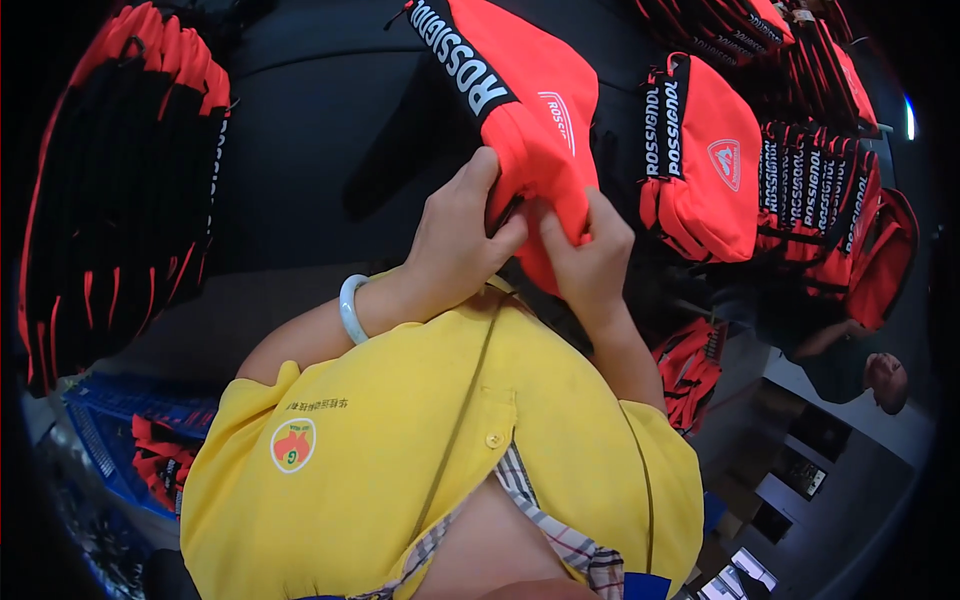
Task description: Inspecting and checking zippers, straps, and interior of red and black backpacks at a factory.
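A bright red-orange zip pouch (545, 95) with a black band and white lettering is held in front of my chest, over the dark table (300, 110). My left hand (455, 235) is closed on its near left edge, the thumb pressed into the folded fabric. Opposite it, my right hand (590, 255) pinches the near right corner of the same pouch. The fabric between my two thumbs is bunched and creased. What lies inside that fold is hidden. A pale bangle (353, 308) circles my left wrist.
To the left stands a thick row of red and black pouches (120, 200). On the right lies a similar red pouch (715, 160), beside several packed upright ones (815, 190). A blue crate (110, 425) holds red pieces at lower left. Another person (850, 370) is at far right.
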Demonstrator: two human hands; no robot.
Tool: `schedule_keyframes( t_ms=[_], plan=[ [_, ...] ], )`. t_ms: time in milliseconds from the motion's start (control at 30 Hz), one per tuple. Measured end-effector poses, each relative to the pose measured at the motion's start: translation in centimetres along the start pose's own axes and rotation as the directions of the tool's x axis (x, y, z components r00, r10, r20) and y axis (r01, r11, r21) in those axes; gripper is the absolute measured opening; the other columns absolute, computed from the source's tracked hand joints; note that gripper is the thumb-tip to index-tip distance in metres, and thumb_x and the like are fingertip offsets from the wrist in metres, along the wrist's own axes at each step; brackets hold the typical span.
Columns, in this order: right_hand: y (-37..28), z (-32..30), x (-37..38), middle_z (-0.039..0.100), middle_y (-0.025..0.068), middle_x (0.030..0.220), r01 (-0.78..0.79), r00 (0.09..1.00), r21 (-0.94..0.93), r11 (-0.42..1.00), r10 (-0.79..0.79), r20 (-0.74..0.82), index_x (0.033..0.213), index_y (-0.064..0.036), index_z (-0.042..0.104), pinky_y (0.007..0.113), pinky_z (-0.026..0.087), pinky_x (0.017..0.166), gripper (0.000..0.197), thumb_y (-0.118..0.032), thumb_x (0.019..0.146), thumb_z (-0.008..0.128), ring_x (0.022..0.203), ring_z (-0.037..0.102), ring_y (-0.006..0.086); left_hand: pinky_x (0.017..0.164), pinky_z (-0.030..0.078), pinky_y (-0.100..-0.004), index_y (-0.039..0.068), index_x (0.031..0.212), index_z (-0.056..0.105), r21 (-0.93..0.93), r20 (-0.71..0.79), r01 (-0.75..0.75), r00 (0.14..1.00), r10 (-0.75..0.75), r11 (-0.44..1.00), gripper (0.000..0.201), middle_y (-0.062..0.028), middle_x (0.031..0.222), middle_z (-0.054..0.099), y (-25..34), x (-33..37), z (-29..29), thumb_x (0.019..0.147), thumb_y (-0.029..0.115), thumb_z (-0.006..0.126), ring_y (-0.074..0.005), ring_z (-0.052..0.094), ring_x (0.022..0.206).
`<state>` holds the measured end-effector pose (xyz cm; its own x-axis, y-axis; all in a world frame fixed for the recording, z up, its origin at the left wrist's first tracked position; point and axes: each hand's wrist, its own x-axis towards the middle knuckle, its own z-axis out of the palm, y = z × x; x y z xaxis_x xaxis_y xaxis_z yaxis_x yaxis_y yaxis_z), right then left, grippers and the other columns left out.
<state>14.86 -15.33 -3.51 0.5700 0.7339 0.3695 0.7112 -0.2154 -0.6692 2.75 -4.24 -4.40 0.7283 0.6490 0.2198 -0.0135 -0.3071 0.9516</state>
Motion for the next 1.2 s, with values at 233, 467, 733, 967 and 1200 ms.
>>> schedule_keyframes(
  t_ms=[233, 467, 733, 967, 1200],
  plan=[
    [-0.2, 0.8, 0.8, 0.041, 0.0147, 0.059, -0.048, 0.998, 0.016, 0.999, 0.048, 0.031, 0.07, -0.0006, 0.045, 0.034, 0.037, 0.047, 0.034, -0.013, 0.076, 0.076, 0.048, 0.039, 0.0257, 0.061, 0.046, -0.0345, 0.001, 0.098, 0.047, 0.064, -0.059, 0.018, 0.998, -0.014, 0.998, 0.027, -0.0175, 0.078, 0.057, -0.7, -0.1, -0.8, 0.08, 0.007, 0.066, -0.0321, 0.057, 0.067],
    [-2.3, 1.8, 2.0, 0.061, 0.0072, 0.099, 0.123, 0.985, -0.019, 0.992, -0.124, -0.12, 0.095, -0.0115, 0.063, 0.033, 0.049, 0.067, 0.026, -0.009, 0.072, 0.074, 0.075, 0.059, 0.0253, 0.062, 0.048, -0.0352, -0.001, 0.096, 0.047, 0.025, -0.039, 0.102, 0.994, -0.101, 0.994, 0.029, -0.0195, 0.079, 0.058, -0.2, 0.3, -1.2, 0.08, 0.012, 0.068, -0.0346, 0.06, 0.07],
    [-2.4, -1.7, 4.7, 0.059, 0.0028, 0.105, 0.745, 0.667, -0.285, 0.604, -0.658, 0.348, 0.093, -0.0131, 0.064, 0.034, 0.038, 0.086, 0.025, -0.014, 0.068, 0.065, 0.099, 0.052, 0.0209, 0.075, 0.048, -0.0324, 0.0, 0.111, 0.041, -0.1, 0.064, 0.082, 0.995, -0.076, 0.992, 0.048, -0.017, 0.093, 0.057, -0.1, -0.7, -1.1, 0.075, 0.011, 0.071, -0.0264, 0.06, 0.084],
    [-2.9, -1.8, 6.3, 0.059, 0.0054, 0.093, 0.71, 0.642, 0.023, 0.704, -0.66, 0.391, 0.089, -0.005, 0.058, 0.037, 0.044, 0.074, 0.023, -0.006, 0.068, 0.069, 0.083, 0.057, 0.025, 0.073, 0.048, -0.0413, 0.0, 0.107, 0.043, -0.038, -0.011, 0.073, 0.997, -0.074, 0.997, 0.047, -0.0204, 0.092, 0.053, -0.6, -1.3, -0.9, 0.073, 0.013, 0.072, -0.0382, 0.057, 0.087],
    [-4.9, 1.0, 7.4, 0.061, 0.0068, 0.092, 0.479, 0.829, -0.132, 0.868, -0.397, 0.394, 0.086, -0.0043, 0.058, 0.034, 0.033, 0.086, 0.013, -0.009, 0.079, 0.066, 0.09, 0.055, 0.0249, 0.07, 0.052, -0.0433, 0.0, 0.108, 0.047, 0.073, 0.075, -0.034, 0.997, 0.028, 0.997, 0.052, -0.0215, 0.091, 0.062, -0.6, -2.3, 0.2, 0.072, 0.022, 0.077, -0.0408, 0.062, 0.082]
  ],
)
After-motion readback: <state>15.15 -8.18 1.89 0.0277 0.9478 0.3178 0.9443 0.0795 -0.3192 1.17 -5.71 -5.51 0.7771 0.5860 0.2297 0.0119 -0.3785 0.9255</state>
